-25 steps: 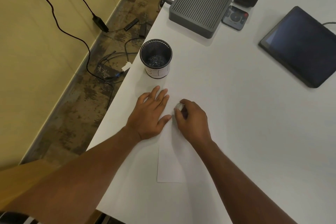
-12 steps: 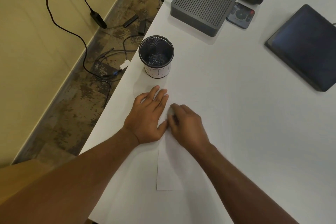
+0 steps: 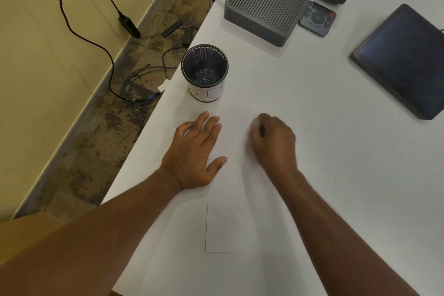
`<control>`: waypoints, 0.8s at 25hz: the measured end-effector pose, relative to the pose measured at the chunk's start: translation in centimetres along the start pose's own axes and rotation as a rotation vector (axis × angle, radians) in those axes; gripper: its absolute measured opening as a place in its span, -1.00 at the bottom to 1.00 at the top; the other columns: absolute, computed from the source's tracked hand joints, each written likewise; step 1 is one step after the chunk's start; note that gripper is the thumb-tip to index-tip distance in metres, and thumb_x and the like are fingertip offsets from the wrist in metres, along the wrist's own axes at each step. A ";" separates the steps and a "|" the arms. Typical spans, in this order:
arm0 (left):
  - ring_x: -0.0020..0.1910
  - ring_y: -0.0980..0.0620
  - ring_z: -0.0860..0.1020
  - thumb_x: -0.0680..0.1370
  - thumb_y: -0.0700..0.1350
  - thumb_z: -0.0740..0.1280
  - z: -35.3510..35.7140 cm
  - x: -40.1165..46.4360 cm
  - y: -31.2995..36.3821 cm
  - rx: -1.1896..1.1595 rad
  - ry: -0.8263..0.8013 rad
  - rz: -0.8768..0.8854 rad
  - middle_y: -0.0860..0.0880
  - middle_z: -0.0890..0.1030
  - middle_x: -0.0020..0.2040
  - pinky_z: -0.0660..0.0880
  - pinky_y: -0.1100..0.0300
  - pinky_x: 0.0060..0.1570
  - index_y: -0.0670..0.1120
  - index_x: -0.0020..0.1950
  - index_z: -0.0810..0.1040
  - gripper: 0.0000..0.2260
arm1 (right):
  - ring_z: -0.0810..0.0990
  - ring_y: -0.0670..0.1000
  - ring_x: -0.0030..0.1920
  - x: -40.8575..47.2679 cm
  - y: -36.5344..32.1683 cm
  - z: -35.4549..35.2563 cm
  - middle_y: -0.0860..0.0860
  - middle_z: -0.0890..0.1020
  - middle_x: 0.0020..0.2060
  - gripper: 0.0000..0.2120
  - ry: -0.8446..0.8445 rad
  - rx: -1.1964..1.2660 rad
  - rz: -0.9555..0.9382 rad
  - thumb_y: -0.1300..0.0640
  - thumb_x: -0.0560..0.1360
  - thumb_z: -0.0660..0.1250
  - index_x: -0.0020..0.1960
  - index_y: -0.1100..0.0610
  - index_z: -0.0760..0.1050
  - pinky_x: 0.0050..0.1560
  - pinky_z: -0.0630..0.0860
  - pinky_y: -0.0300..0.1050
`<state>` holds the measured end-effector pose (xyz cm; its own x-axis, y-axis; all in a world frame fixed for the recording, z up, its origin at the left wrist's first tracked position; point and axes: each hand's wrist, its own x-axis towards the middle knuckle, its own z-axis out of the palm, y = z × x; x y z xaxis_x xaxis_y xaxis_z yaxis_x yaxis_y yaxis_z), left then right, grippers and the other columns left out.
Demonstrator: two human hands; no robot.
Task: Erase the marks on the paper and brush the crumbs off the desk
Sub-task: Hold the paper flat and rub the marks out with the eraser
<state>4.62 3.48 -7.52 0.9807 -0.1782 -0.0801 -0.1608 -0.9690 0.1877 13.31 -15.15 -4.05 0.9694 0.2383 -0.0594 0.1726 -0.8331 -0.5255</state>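
Head view. The white rectangular sheet of paper (image 3: 230,223) lies flat on the white surface (image 3: 324,151), its near edge toward the person and its far part under both hands. The left hand (image 3: 194,151) rests palm down with the fingers (image 3: 211,125) released and spread flat, pressing the paper's left margin; just beyond these fingertips stands a black mesh cylindrical pen cup (image 3: 204,72) with a white label. The right hand (image 3: 274,142) is curled, its fingers (image 3: 260,125) clenched around something small and pale that is blurred; it is probably an eraser, but its shape cannot be confirmed. These fingers sit over the paper's upper right part, well apart from the left thumb.

Judged progress: erasing appears to be under way, not finished. Faint thin lines show on the paper near the left fingertips and below the left thumb; whether they are remaining marks or creases cannot be told. No crumbs are discernible on paper or surface, and the brushing step seems not yet begun.

Hidden or unclear: the paper beneath both palms, the right fingertips' contact point, and the paper's right edge, which merges with the surface. Farther beyond the fingers, a dark grey ribbed box (image 3: 271,0), a small dark remote (image 3: 317,18) and a black tablet (image 3: 403,57) lie partly cut off.
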 end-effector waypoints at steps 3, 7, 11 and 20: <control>0.60 -0.16 0.12 0.60 0.20 0.14 0.0 -0.1 0.0 -0.040 0.033 0.030 -0.17 0.28 0.57 0.20 -0.16 0.45 -0.22 0.55 0.28 -0.34 | 0.42 0.04 -0.33 -3.0 -2.4 1.7 0.02 0.47 -0.32 -0.89 -0.210 0.020 -0.253 0.17 0.53 0.23 -0.17 0.13 0.41 -0.30 0.33 -0.10; 0.61 -0.14 0.11 0.59 0.24 0.14 -0.1 0.0 0.0 -0.017 0.006 0.000 -0.16 0.26 0.58 0.21 -0.15 0.44 -0.21 0.56 0.28 -0.32 | 0.43 0.03 -0.34 0.5 -0.3 0.2 0.01 0.49 -0.35 -0.85 -0.002 0.012 -0.001 0.16 0.54 0.20 -0.20 0.13 0.41 -0.32 0.27 -0.12; 0.61 -0.16 0.11 0.59 0.19 0.13 -0.1 -0.1 -0.1 -0.047 0.012 0.026 -0.17 0.26 0.58 0.21 -0.18 0.43 -0.21 0.56 0.27 -0.34 | 0.44 0.06 -0.33 -4.0 -3.0 1.8 0.03 0.50 -0.33 -0.87 -0.234 0.028 -0.256 0.17 0.54 0.23 -0.18 0.13 0.41 -0.30 0.41 -0.05; 0.61 -0.16 0.09 0.58 0.18 0.19 -0.1 -0.1 -0.1 -0.020 -0.001 0.035 -0.17 0.25 0.59 0.20 -0.16 0.44 -0.22 0.56 0.26 -0.33 | 0.43 0.05 -0.33 -5.0 -2.4 1.7 0.00 0.47 -0.33 -0.89 -0.218 0.044 -0.207 0.15 0.54 0.24 -0.18 0.09 0.39 -0.32 0.29 -0.11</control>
<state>4.56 3.64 -7.46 0.9744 -0.2125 -0.0737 -0.1931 -0.9583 0.2104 7.78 -13.49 -3.88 0.8532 0.5063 -0.1255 0.3502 -0.7342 -0.5816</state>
